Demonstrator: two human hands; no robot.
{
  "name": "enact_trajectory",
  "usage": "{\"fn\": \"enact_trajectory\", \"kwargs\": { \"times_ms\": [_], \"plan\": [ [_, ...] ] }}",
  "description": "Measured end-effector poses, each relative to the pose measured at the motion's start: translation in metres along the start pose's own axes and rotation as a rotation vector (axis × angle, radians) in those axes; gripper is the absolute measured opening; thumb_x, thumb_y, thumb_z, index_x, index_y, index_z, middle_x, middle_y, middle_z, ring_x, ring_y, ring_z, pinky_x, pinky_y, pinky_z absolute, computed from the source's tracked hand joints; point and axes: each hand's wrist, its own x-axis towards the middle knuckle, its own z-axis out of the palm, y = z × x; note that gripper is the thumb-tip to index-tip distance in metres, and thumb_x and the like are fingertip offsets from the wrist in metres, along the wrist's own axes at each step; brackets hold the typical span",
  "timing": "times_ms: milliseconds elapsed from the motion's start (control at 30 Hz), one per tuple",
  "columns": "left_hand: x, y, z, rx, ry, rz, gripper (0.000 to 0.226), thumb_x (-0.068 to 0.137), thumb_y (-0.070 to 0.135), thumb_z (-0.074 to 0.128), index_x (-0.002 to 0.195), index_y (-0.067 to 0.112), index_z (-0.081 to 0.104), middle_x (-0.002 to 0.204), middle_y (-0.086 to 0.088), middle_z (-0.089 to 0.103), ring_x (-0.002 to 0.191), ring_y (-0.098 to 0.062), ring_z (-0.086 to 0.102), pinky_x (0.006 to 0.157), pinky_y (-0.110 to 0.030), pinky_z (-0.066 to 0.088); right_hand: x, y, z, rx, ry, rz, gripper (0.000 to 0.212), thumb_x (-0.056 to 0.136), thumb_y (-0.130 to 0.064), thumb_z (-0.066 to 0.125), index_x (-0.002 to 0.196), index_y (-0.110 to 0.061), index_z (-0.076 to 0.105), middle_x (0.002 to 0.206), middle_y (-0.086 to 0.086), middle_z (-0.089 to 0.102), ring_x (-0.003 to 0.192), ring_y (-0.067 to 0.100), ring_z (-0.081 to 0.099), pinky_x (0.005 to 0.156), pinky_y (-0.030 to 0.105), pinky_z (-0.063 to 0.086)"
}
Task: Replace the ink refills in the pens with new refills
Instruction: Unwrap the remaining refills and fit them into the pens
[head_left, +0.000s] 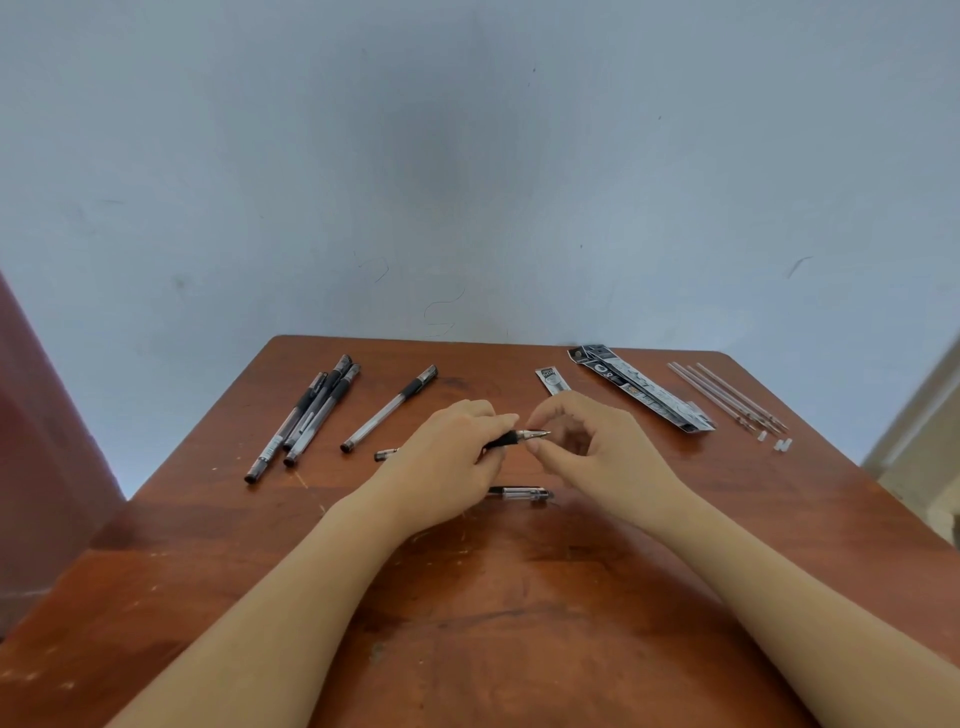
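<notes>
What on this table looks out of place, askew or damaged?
Nothing is spilled or broken. A few small white caps lie stray beside the bare refills near the table's right edge, where they might roll off. A clear pen cap lies alone at the middle. The table is scratched and scuffed.

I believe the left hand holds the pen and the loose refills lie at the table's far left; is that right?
Not quite: the head view shows the loose refills at the far right of the table. The left hand does hold the pen.
</notes>
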Motion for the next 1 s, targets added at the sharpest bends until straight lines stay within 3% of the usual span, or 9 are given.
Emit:
{"fn": "enact_trajectory", "kwargs": {
  "times_ms": [133,267,367,433,467,767,1000],
  "plan": [
    [-0.0011,-0.0003,0.0003,-0.001,-0.014,-0.006,0.033,0.093,0.012,0.042,0.124,0.011,0.051,0.099,-0.004,0.056,0.086,-0.01,0.042,0.073,-0.018,0.031,-0.0004,-0.0006,-0.0006,-0.035,-0.026,0.0,0.015,0.086,-0.026,0.059,0.074,-0.033,0.055,0.054,-0.006,0.057,0.055,0.009,0.052,0.06,0.03,0.048],
    [-0.0007,-0.0002,0.0005,0.0,-0.016,-0.008,0.034,0.093,0.013,0.042,0.127,0.011,0.049,0.101,-0.004,0.056,0.085,-0.009,0.04,0.071,-0.016,0.029,-0.0003,-0.0003,-0.0008,-0.053,-0.035,0.001,0.015,0.087,-0.027,0.058,0.074,-0.034,0.055,0.056,-0.004,0.058,0.056,0.012,0.052,0.063,0.035,0.05],
    [-0.0005,0.0005,-0.0003,-0.006,-0.016,-0.005,0.032,0.093,0.012,0.042,0.124,0.011,0.051,0.096,-0.003,0.055,0.082,-0.009,0.04,0.068,-0.015,0.027,-0.0001,0.0004,0.0,-0.051,-0.027,-0.013,0.013,0.085,-0.027,0.06,0.079,-0.037,0.053,0.056,-0.006,0.057,0.054,0.004,0.052,0.061,0.029,0.047],
    [-0.0005,0.0011,-0.0009,-0.008,-0.021,-0.006,0.031,0.092,0.012,0.042,0.122,0.012,0.052,0.096,-0.004,0.055,0.082,-0.009,0.04,0.068,-0.015,0.027,0.0001,0.0011,0.0007,-0.051,-0.016,-0.024,0.013,0.084,-0.025,0.062,0.087,-0.033,0.053,0.056,-0.009,0.055,0.053,0.001,0.051,0.053,0.013,0.039],
    [-0.0005,0.0011,-0.0009,-0.006,-0.024,-0.006,0.031,0.092,0.012,0.043,0.121,0.012,0.053,0.096,-0.004,0.056,0.082,-0.01,0.041,0.068,-0.016,0.028,0.0002,0.0015,0.001,-0.062,-0.008,-0.031,0.013,0.084,-0.023,0.062,0.089,-0.031,0.054,0.056,-0.011,0.053,0.053,0.001,0.05,0.053,0.012,0.037],
    [-0.0011,-0.0032,-0.0007,0.023,-0.051,0.005,0.03,0.093,0.014,0.043,0.12,0.016,0.056,0.097,-0.003,0.055,0.086,-0.009,0.039,0.069,-0.018,0.024,0.0002,0.0031,0.0046,-0.204,-0.036,-0.02,0.006,0.088,-0.029,0.055,0.083,-0.028,0.055,0.06,-0.01,0.055,0.053,0.004,0.047,0.059,0.025,0.04],
    [-0.0012,0.001,0.0011,0.122,-0.033,0.03,0.03,0.095,0.015,0.04,0.12,0.015,0.054,0.103,-0.004,0.054,0.089,-0.009,0.036,0.073,-0.016,0.027,-0.0006,0.0003,0.0036,-0.21,-0.061,0.022,0.021,0.091,-0.031,0.05,0.071,-0.034,0.047,0.053,-0.009,0.052,0.047,0.003,0.044,0.055,0.022,0.035]
  ]
}}
